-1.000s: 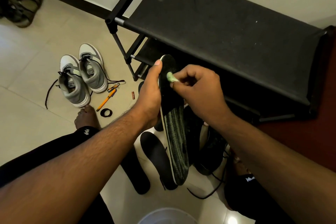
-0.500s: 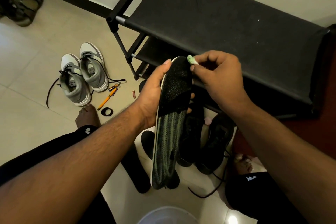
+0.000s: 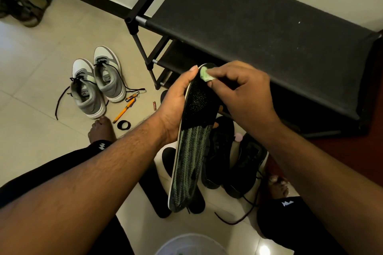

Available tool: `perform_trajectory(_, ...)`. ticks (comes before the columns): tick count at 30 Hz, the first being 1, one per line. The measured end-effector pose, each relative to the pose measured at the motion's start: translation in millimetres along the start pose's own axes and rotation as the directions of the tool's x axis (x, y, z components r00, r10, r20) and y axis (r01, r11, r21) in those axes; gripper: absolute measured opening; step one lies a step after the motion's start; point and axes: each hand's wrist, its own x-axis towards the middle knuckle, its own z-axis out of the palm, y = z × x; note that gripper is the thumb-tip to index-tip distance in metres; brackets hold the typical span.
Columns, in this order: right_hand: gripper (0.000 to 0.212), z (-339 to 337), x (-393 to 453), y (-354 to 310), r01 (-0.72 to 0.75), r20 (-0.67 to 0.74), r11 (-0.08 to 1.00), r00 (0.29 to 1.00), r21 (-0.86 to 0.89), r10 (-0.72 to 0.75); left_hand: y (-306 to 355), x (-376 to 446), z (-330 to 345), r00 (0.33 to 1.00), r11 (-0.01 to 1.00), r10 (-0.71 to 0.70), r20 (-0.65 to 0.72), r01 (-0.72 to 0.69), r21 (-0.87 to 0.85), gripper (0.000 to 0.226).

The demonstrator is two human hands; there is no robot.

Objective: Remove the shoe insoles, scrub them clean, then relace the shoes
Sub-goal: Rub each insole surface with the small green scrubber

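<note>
My left hand grips a long black insole with green stripes by its left edge, holding it upright in front of me. My right hand pinches a small pale green scrubbing piece against the insole's top end. Below, two more black insoles lie on the tiled floor next to a pair of black shoes with loose laces. A grey and white pair of sneakers with black laces stands on the floor to the left.
A black shoe rack stands against the wall ahead. An orange pen, a black ring and small clips lie by the sneakers. A white basin rim shows at the bottom. Sandals sit far left. My bare feet rest on the floor.
My right hand with the green piece moved from the insole's middle up past its tip, then back onto the top end. The insole turned to show its face.
</note>
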Motion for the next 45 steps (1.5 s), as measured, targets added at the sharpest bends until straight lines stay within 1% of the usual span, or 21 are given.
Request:
perform_trajectory(3, 0.015, 1, -3, -1, 0.122, 0.133, 0.992, 0.983, 0.041, -0.127, 3, -1, -2, 1.000, 1.000, -0.011, -0.005, 0.011, -0.016, 0.062)
perform_trajectory(6, 0.019, 4, -8, -5, 0.221, 0.303, 0.973, 0.925, 0.061, -0.229, 6, -1, -4, 1.000, 0.997, -0.009, -0.021, 0.008, -0.078, 0.054)
perform_trajectory(8, 0.020, 2, -9, -6, 0.272, 0.463, 0.960, 0.845, 0.061, -0.268, 9, -1, -6, 1.000, 0.994, -0.003, -0.019, 0.001, -0.108, 0.057)
perform_trajectory(10, 0.020, -3, -5, -6, 0.307, 0.624, 0.950, 0.732, 0.056, -0.273, 10, -1, -7, 1.000, 0.990, -0.001, -0.003, 0.000, -0.142, 0.062)
perform_trajectory(11, 0.020, -7, -3, -4, 0.305, 0.670, 0.951, 0.694, 0.056, -0.263, 11, -1, -6, 1.000, 0.988, 0.005, 0.008, -0.003, -0.155, 0.063)
perform_trajectory(12, 0.019, -11, -1, -3, 0.275, 0.680, 0.959, 0.691, 0.066, -0.245, 12, -1, -4, 1.000, 0.987, 0.007, 0.020, -0.004, -0.163, 0.062)
perform_trajectory(13, 0.017, -15, 2, -1, 0.226, 0.652, 0.971, 0.725, 0.079, -0.222, 12, -1, -3, 1.000, 0.987, 0.006, 0.026, -0.002, -0.158, 0.061)
perform_trajectory(14, 0.017, -18, 4, 1, 0.197, 0.583, 0.977, 0.785, 0.082, -0.207, 11, -1, -2, 0.999, 0.989, -0.001, 0.034, 0.006, -0.145, 0.061)
perform_trajectory(16, 0.015, -22, 9, 6, 0.232, 0.367, 0.973, 0.905, 0.001, -0.216, 8, 0, -2, 0.999, 0.994, -0.024, 0.042, 0.028, -0.104, 0.064)
perform_trajectory(18, 0.015, -22, 12, 11, 0.233, 0.180, 0.967, 0.960, -0.102, -0.213, 4, 1, -2, 0.998, 0.997, -0.037, 0.051, 0.040, -0.067, 0.065)
perform_trajectory(20, 0.016, -21, 13, 15, 0.176, 0.097, 0.974, 0.982, -0.145, -0.163, 2, 1, 1, 0.997, 0.998, -0.047, 0.055, 0.049, -0.049, 0.065)
perform_trajectory(23, 0.016, -14, 9, 13, 0.114, 0.091, 0.983, 0.991, -0.142, -0.101, 2, 1, 3, 0.997, 0.997, -0.053, 0.057, 0.056, -0.052, 0.061)
perform_trajectory(25, 0.017, -9, 5, 8, 0.133, 0.144, 0.987, 0.982, -0.087, -0.119, 3, 1, 2, 0.998, 0.998, -0.051, 0.037, 0.053, -0.046, 0.059)
perform_trajectory(27, 0.018, -3, -1, 2, 0.163, 0.240, 0.987, 0.958, -0.006, -0.157, 5, 0, 0, 0.999, 0.999, -0.040, -0.004, 0.040, -0.035, 0.057)
perform_trajectory(29, 0.019, 2, -8, -5, 0.188, 0.358, 0.981, 0.914, 0.042, -0.191, 6, -1, -4, 0.998, 0.999, -0.024, -0.056, 0.022, -0.033, 0.055)
perform_trajectory(32, 0.021, 6, -13, -9, 0.245, 0.541, 0.967, 0.805, 0.069, -0.243, 9, 0, -10, 0.997, 0.997, 0.000, -0.074, -0.006, -0.080, 0.060)
perform_trajectory(34, 0.020, 6, -15, -9, 0.278, 0.592, 0.956, 0.757, 0.091, -0.277, 10, 0, -10, 0.996, 0.993, 0.013, -0.083, -0.022, -0.112, 0.064)
perform_trajectory(37, 0.016, 7, -19, -11, 0.315, 0.539, 0.945, 0.783, 0.086, -0.310, 12, 1, -7, 0.993, 0.986, 0.040, -0.107, -0.057, -0.159, 0.064)
perform_trajectory(40, 0.013, 9, -20, -11, 0.336, 0.461, 0.941, 0.829, 0.043, -0.317, 13, 0, -3, 0.996, 0.986, 0.012, -0.091, -0.027, -0.165, 0.064)
perform_trajectory(43, 0.011, 8, -16, -7, 0.286, 0.363, 0.958, 0.893, 0.003, -0.268, 10, -1, 0, 0.996, 0.993, -0.006, -0.094, -0.005, -0.116, 0.060)
perform_trajectory(45, 0.010, 4, -12, -5, 0.236, 0.271, 0.971, 0.938, -0.034, -0.218, 6, -2, 2, 0.997, 0.996, -0.031, -0.064, 0.025, -0.086, 0.059)
